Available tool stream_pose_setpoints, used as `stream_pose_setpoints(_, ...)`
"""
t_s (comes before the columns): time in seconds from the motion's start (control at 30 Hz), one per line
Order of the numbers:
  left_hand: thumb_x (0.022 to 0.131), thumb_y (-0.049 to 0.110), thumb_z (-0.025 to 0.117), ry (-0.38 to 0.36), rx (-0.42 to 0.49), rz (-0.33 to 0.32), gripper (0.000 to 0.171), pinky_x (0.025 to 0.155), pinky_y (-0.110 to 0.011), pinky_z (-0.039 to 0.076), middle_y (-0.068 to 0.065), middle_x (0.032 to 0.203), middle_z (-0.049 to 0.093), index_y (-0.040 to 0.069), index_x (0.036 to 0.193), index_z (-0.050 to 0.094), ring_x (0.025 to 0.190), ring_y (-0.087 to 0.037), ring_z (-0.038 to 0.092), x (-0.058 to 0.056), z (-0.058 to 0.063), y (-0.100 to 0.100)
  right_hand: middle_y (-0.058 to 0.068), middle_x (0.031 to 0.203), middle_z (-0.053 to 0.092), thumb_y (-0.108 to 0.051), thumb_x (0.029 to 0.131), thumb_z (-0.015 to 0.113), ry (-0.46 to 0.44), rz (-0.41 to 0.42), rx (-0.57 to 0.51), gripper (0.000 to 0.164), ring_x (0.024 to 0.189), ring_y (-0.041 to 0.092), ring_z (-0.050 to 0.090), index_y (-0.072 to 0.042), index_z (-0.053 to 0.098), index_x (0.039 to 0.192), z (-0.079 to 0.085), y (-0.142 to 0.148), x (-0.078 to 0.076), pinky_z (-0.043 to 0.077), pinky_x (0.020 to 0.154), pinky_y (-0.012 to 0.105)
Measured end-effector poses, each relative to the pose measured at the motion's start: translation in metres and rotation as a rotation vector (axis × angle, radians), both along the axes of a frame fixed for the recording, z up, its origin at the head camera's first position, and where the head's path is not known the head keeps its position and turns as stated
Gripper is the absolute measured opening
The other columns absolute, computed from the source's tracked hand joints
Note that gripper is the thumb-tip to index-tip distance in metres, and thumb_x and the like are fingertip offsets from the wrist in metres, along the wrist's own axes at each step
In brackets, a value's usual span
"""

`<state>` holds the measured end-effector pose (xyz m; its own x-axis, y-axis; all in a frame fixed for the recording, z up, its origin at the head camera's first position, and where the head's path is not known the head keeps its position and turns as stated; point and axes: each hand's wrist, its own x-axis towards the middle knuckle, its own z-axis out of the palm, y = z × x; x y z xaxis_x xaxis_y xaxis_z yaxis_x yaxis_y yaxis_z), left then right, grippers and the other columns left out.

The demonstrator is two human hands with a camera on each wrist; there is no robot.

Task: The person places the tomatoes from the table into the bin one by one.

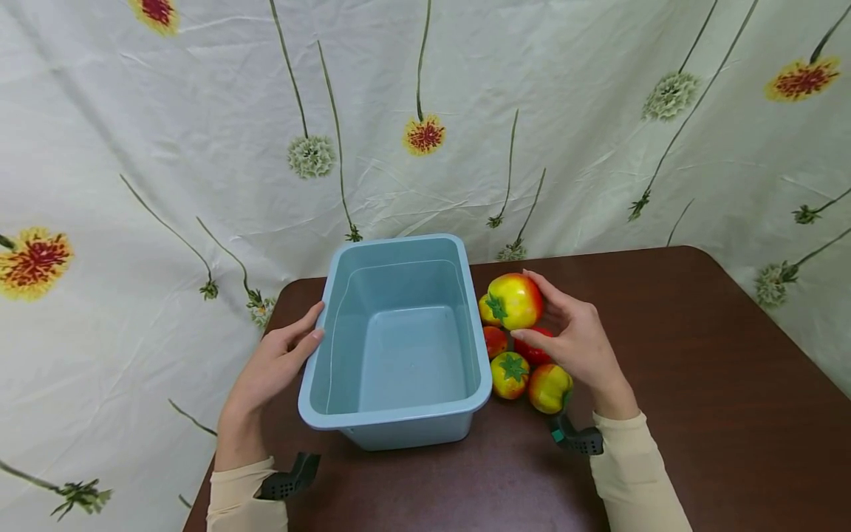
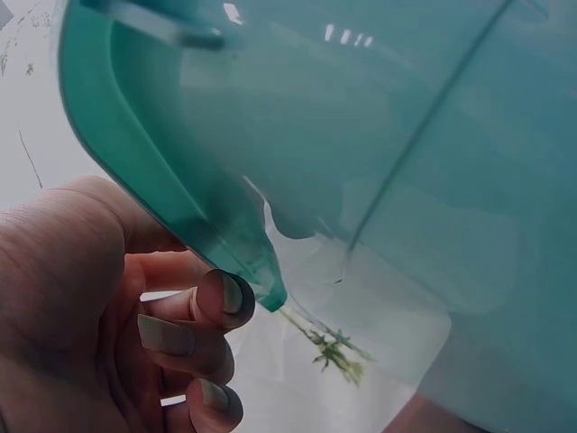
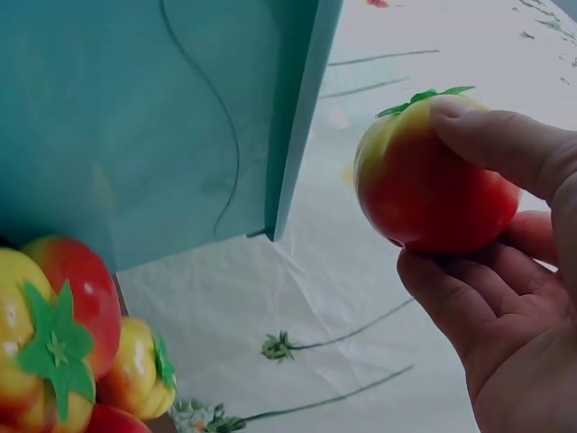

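Observation:
A light-blue plastic basin (image 1: 414,355) stands on the table, and nothing lies inside it. My left hand (image 1: 269,369) grips its left rim; in the left wrist view the fingers (image 2: 185,338) curl beneath the edge. In my right hand (image 1: 585,343) a yellow-and-red artificial tomato (image 1: 515,301) is pinched between thumb and fingers, raised just right of the basin. The right wrist view shows this tomato (image 3: 433,180) with its green leafy top upward. Below it, several more artificial tomatoes, among them a yellow one (image 1: 510,375) and a yellow-red one (image 1: 550,389), lie beside the basin's right wall.
The dark brown table (image 1: 705,384) extends to the right and in front of the basin. A white floral cloth (image 1: 565,125) hangs behind the table and also covers the left side. Black wrist devices (image 1: 577,437) sit on both forearms.

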<state>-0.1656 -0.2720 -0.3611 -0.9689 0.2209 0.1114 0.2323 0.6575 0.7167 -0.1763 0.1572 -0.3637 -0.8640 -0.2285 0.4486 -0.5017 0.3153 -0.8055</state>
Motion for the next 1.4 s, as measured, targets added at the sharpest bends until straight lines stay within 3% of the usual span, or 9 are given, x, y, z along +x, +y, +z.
stream_pose_setpoints(0.23, 0.103, 0.035, 0.045, 0.001, 0.005, -0.006, 0.055, 0.09, -0.013, 0.042, -0.005, 0.155, 0.037, 0.017, 0.153, 0.03, 0.137, -0.028, 0.045, 0.0, 0.0, 0.0, 0.006, 0.135, 0.06, -0.011, 0.078, 0.081, 0.001, 0.038, -0.006, 0.075, 0.113, 0.019, 0.065, -0.016, 0.047, 0.145, 0.004, -0.013, 0.006, 0.05, 0.091, 0.017)
stream_pose_setpoints(0.37, 0.103, 0.035, 0.045, 0.004, 0.001, -0.008, 0.055, 0.097, -0.032, 0.047, -0.005, 0.156, 0.036, 0.017, 0.153, 0.029, 0.138, -0.028, 0.044, 0.0, 0.0, 0.0, 0.006, 0.136, 0.059, -0.012, 0.077, 0.082, 0.025, 0.072, 0.02, 0.077, 0.115, 0.018, 0.064, -0.013, 0.046, 0.146, 0.006, -0.022, 0.008, 0.05, 0.092, 0.019)
stream_pose_setpoints(0.5, 0.104, 0.035, 0.044, -0.003, 0.024, -0.017, 0.056, 0.101, -0.053, 0.043, -0.007, 0.157, 0.034, 0.016, 0.154, 0.028, 0.139, -0.031, 0.042, 0.0, 0.0, 0.001, 0.006, 0.136, 0.059, -0.012, 0.077, 0.082, 0.044, 0.104, 0.026, 0.078, 0.115, 0.018, 0.064, -0.013, 0.046, 0.146, 0.005, -0.03, 0.011, 0.051, 0.092, 0.021)
stream_pose_setpoints(0.63, 0.103, 0.034, 0.045, -0.012, 0.048, -0.022, 0.056, 0.103, -0.058, 0.041, -0.008, 0.157, 0.033, 0.016, 0.154, 0.028, 0.141, -0.033, 0.039, 0.0, 0.001, 0.002, 0.006, 0.138, 0.058, -0.011, 0.076, 0.083, 0.058, 0.151, 0.017, 0.08, 0.116, 0.017, 0.063, -0.014, 0.045, 0.146, 0.005, -0.037, 0.014, 0.052, 0.091, 0.023)
stream_pose_setpoints(0.87, 0.103, 0.034, 0.045, -0.01, 0.052, -0.018, 0.056, 0.103, -0.058, 0.041, -0.008, 0.157, 0.033, 0.016, 0.154, 0.028, 0.141, -0.034, 0.039, 0.0, 0.001, 0.002, 0.014, 0.141, 0.055, -0.007, 0.075, 0.082, 0.054, 0.24, -0.006, 0.079, 0.122, 0.023, 0.061, -0.001, 0.045, 0.144, 0.005, -0.043, 0.015, 0.052, 0.091, 0.032)
stream_pose_setpoints(1.1, 0.103, 0.035, 0.045, -0.014, 0.047, -0.018, 0.056, 0.103, -0.059, 0.041, -0.007, 0.157, 0.033, 0.018, 0.154, 0.028, 0.141, -0.034, 0.039, 0.0, -0.001, 0.002, 0.01, 0.143, 0.054, -0.008, 0.078, 0.08, 0.028, 0.191, -0.006, 0.077, 0.126, 0.022, 0.058, -0.013, 0.045, 0.146, 0.005, -0.033, 0.013, 0.052, 0.09, 0.037)
stream_pose_setpoints(1.4, 0.104, 0.034, 0.044, 0.004, 0.03, -0.023, 0.055, 0.102, -0.054, 0.044, -0.006, 0.157, 0.033, 0.018, 0.154, 0.027, 0.139, -0.032, 0.042, 0.001, -0.001, 0.001, 0.008, 0.141, 0.056, -0.011, 0.082, 0.077, 0.0, 0.107, 0.002, 0.069, 0.125, 0.021, 0.059, -0.015, 0.048, 0.145, 0.004, -0.016, 0.007, 0.051, 0.092, 0.027)
